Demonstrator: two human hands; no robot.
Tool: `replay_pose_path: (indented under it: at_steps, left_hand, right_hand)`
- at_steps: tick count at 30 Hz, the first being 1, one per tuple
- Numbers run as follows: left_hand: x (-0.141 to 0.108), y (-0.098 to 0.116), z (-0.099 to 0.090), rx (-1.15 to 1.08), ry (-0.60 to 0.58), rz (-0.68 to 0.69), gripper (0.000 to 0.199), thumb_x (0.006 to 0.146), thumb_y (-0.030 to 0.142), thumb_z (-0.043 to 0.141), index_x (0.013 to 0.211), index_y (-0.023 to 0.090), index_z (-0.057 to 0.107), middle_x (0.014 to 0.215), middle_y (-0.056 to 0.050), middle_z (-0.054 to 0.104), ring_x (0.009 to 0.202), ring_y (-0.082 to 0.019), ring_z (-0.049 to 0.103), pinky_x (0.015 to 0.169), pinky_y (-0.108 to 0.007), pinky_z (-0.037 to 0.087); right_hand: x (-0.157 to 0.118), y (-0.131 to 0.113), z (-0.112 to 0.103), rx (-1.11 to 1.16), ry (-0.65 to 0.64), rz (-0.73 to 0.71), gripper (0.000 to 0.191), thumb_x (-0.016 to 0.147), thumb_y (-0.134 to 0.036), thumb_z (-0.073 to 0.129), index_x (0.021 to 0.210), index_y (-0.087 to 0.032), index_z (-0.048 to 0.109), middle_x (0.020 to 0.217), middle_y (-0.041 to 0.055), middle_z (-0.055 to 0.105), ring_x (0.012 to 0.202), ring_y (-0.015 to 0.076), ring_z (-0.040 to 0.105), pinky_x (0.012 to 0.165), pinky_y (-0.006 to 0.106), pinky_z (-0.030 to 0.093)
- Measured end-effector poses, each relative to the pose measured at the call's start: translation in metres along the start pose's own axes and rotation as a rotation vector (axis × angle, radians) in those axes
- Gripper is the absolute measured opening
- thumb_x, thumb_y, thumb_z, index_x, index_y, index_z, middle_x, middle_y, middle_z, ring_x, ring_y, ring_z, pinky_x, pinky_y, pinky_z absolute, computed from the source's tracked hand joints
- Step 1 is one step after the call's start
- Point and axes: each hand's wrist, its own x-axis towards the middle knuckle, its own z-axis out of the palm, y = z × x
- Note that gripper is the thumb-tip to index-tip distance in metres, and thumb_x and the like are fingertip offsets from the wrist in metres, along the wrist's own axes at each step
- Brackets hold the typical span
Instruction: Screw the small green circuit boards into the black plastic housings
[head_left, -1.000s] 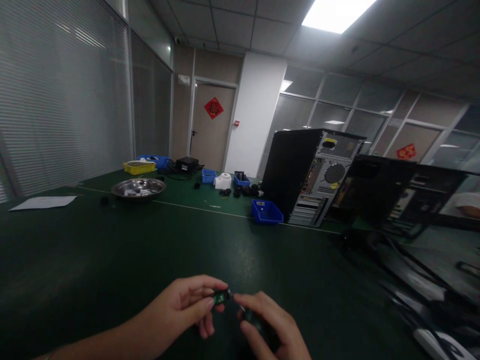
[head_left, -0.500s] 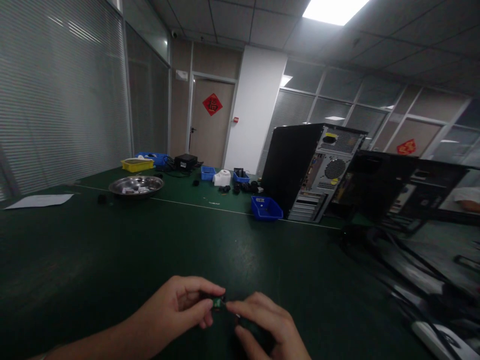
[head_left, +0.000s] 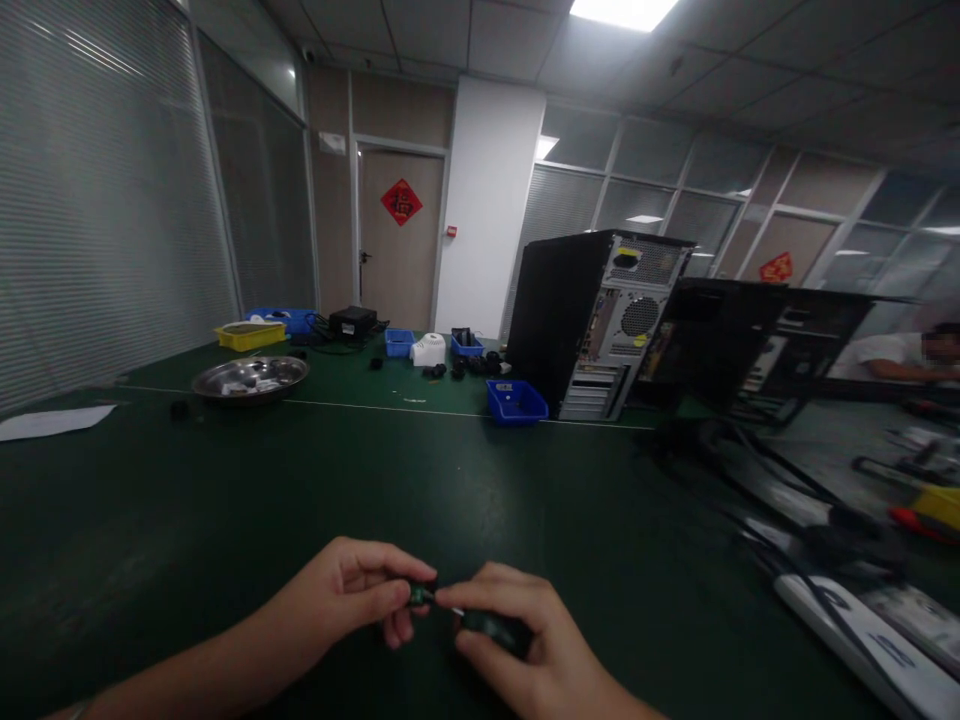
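Near the bottom centre, my left hand [head_left: 360, 592] pinches a small green circuit part [head_left: 418, 595] between thumb and fingers. Just to its right, my right hand [head_left: 517, 625] is closed around a dark object [head_left: 495, 630], which is mostly hidden and too dim to name. A thin light-coloured tip shows by the right index finger, close to the green part. Both hands are over the dark green tabletop [head_left: 300, 480], their fingertips nearly touching.
A steel bowl [head_left: 250, 378] with pale pieces stands at the left, near a paper sheet [head_left: 56, 422]. A blue bin [head_left: 517, 402] sits before a computer tower [head_left: 592, 325]. Cables [head_left: 780, 480] and a white power strip [head_left: 847, 640] lie right. A person [head_left: 900, 355] is at far right.
The camera view has turned to the right, so the scene sits further left. The right-hand fingers have closed, and more of the dark object shows between them.
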Motion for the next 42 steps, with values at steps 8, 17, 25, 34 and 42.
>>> replay_pose_path:
  at_steps: [8, 17, 25, 34, 42]
  left_hand:
    - [0.001, 0.006, 0.000, -0.014, 0.011, -0.082, 0.038, 0.068, 0.046, 0.082, 0.096, 0.020, 0.078, 0.072, -0.003, 0.075, 0.064, -0.015, 0.065, 0.063, -0.026, 0.050]
    - [0.000, -0.001, -0.006, -0.033, -0.059, -0.014, 0.027, 0.079, 0.036, 0.076, 0.101, 0.020, 0.076, 0.084, -0.005, 0.077, 0.068, -0.015, 0.067, 0.064, -0.026, 0.050]
    - [-0.004, 0.003, -0.004, -0.044, -0.086, 0.012, 0.030, 0.078, 0.038, 0.076, 0.102, 0.018, 0.075, 0.081, -0.004, 0.074, 0.069, -0.016, 0.068, 0.066, -0.027, 0.051]
    - [-0.008, 0.010, 0.005, -0.027, -0.112, 0.002, 0.030, 0.080, 0.034, 0.074, 0.105, 0.016, 0.072, 0.086, -0.005, 0.074, 0.070, -0.016, 0.068, 0.069, -0.029, 0.050]
    - [-0.005, 0.018, 0.002, -0.078, -0.005, 0.044, 0.025, 0.075, 0.018, 0.078, 0.095, 0.015, 0.064, 0.090, -0.002, 0.069, 0.085, -0.015, 0.063, 0.076, -0.027, 0.044]
  right_hand:
    - [-0.002, -0.010, -0.004, 0.028, -0.019, 0.087, 0.029, 0.086, -0.017, 0.066, 0.114, -0.023, 0.072, 0.095, 0.0056, 0.069, 0.085, 0.0176, 0.065, 0.074, 0.028, 0.048]
    - [0.000, 0.001, -0.002, 0.119, -0.009, 0.040, 0.027, 0.083, -0.021, 0.069, 0.109, -0.019, 0.075, 0.088, 0.0073, 0.069, 0.078, 0.0177, 0.064, 0.070, 0.029, 0.048]
    - [0.001, 0.012, -0.002, 0.181, -0.041, -0.047, 0.030, 0.084, -0.034, 0.071, 0.111, -0.021, 0.074, 0.086, 0.0075, 0.070, 0.075, 0.0176, 0.064, 0.068, 0.029, 0.048]
    - [0.003, 0.008, -0.001, 0.233, -0.070, -0.071, 0.029, 0.086, -0.037, 0.069, 0.112, -0.024, 0.074, 0.087, 0.0078, 0.070, 0.078, 0.0194, 0.066, 0.071, 0.033, 0.050]
    - [0.000, 0.011, -0.004, -0.015, 0.024, 0.005, 0.029, 0.089, -0.032, 0.066, 0.118, -0.030, 0.070, 0.092, 0.0076, 0.074, 0.086, 0.0241, 0.069, 0.079, 0.035, 0.055]
